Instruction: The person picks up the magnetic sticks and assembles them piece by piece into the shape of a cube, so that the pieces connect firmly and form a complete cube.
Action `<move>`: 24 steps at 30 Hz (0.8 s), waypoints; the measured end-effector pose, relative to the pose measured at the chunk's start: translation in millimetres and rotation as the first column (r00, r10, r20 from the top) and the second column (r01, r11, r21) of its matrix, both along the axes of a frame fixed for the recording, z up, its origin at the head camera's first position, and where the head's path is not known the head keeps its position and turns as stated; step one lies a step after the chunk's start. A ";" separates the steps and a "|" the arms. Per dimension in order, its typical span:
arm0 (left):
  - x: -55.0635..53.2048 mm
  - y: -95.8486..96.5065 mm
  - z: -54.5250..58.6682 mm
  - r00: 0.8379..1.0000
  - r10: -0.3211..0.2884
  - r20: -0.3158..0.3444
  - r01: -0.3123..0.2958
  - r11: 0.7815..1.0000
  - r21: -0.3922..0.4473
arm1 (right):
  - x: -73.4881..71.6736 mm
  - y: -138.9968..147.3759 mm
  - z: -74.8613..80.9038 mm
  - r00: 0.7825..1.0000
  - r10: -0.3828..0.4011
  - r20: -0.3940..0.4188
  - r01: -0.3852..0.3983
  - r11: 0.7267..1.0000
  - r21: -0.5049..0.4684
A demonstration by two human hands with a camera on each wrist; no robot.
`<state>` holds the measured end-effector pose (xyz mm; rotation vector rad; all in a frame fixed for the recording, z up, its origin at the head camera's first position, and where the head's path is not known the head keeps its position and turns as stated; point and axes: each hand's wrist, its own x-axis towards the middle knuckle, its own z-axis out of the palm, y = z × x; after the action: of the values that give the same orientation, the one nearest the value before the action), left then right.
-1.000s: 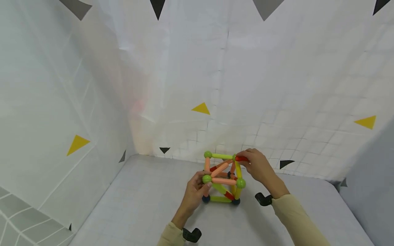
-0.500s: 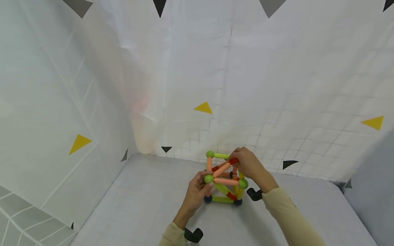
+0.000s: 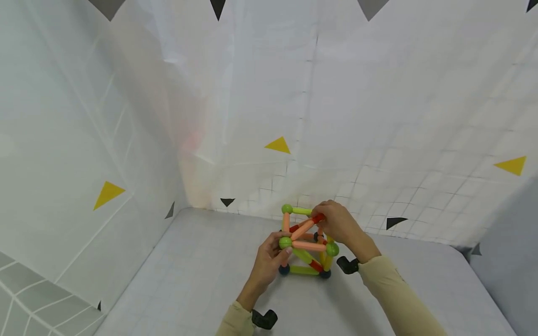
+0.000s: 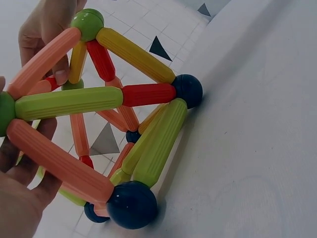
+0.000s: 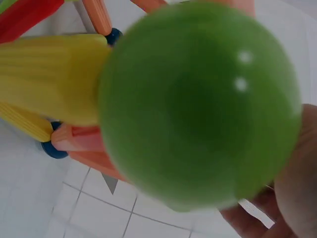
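A cube-like frame of magnetic sticks and balls stands on the white surface, with green balls on top and dark blue balls (image 3: 325, 273) below. My left hand (image 3: 265, 259) grips the green ball (image 3: 285, 242) at its near left top corner, the thumb in front. From that ball an orange stick (image 3: 303, 229) slants across the top toward the far right corner. My right hand (image 3: 338, 224) pinches a short red stick (image 3: 318, 218) in line with its far end, covering the corner behind. A green ball (image 5: 198, 104) fills much of the right wrist view.
A lime stick with a red end (image 4: 148, 94) crosses the frame's near side diagonally. White walls (image 3: 260, 93) with black, grey and yellow triangles rise behind and at the left. A grey panel (image 3: 510, 252) stands at the right.
My right hand has moved left with the red stick, from beside the far right green ball to the end of the slanting orange stick. My left hand keeps its grip.
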<state>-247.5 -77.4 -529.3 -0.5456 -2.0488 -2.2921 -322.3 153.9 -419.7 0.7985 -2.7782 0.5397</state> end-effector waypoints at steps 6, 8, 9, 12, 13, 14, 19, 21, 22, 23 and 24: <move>0.4 0.6 1.0 1.000 -0.001 -0.001 0.001 1.000 0.000 | 2.1 -2.4 -3.3 1.000 0.000 0.009 0.000 0.999 -0.048; 0.5 0.8 1.3 1.000 0.001 0.000 -0.001 1.000 -0.005 | 2.4 -2.7 -4.5 1.000 -0.010 0.012 0.010 0.999 -0.053; 0.5 0.7 1.2 1.000 0.002 0.001 -0.002 1.000 -0.006 | 2.4 -2.6 -5.1 1.000 -0.009 0.010 0.009 0.998 -0.055; 0.4 0.4 0.8 1.000 0.003 -0.008 -0.003 1.000 -0.007 | 2.9 -3.0 -7.2 1.000 -0.009 0.000 0.009 0.998 -0.060; 0.1 0.3 0.5 1.000 0.002 -0.013 -0.002 1.000 -0.005 | 3.2 -3.0 -7.8 1.000 -0.009 -0.006 0.009 0.998 -0.060; -0.2 0.1 0.1 1.000 0.001 -0.017 -0.001 1.000 -0.004 | 3.5 -3.0 -8.6 1.000 -0.009 -0.013 0.008 0.998 -0.059; -1.5 -0.7 -2.4 1.000 0.008 -0.014 -0.008 1.000 -0.005 | 4.2 -0.4 -14.3 1.000 -0.012 -0.016 0.011 0.997 -0.071; -1.7 -0.8 -3.1 1.000 0.014 -0.012 -0.014 1.000 -0.009 | 3.9 1.4 -16.8 1.000 -0.011 -0.006 0.010 0.997 -0.082; -1.8 -0.7 -3.4 1.000 0.015 -0.014 -0.015 1.000 -0.011 | 4.1 2.2 -17.7 1.000 -0.008 -0.003 0.008 0.996 -0.085; -1.9 -0.6 -3.5 1.000 0.014 -0.017 -0.014 1.000 -0.011 | 4.2 3.1 -18.4 1.000 -0.007 -0.003 0.006 0.996 -0.091; -1.7 -0.5 -3.4 1.000 0.011 -0.016 -0.011 1.000 -0.011 | 4.5 4.3 -19.0 1.000 -0.005 -0.007 0.004 0.995 -0.101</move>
<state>-249.2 -77.9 -532.7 -0.5494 -2.0529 -2.2644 -317.8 158.1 -438.7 0.7703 -2.7212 0.6691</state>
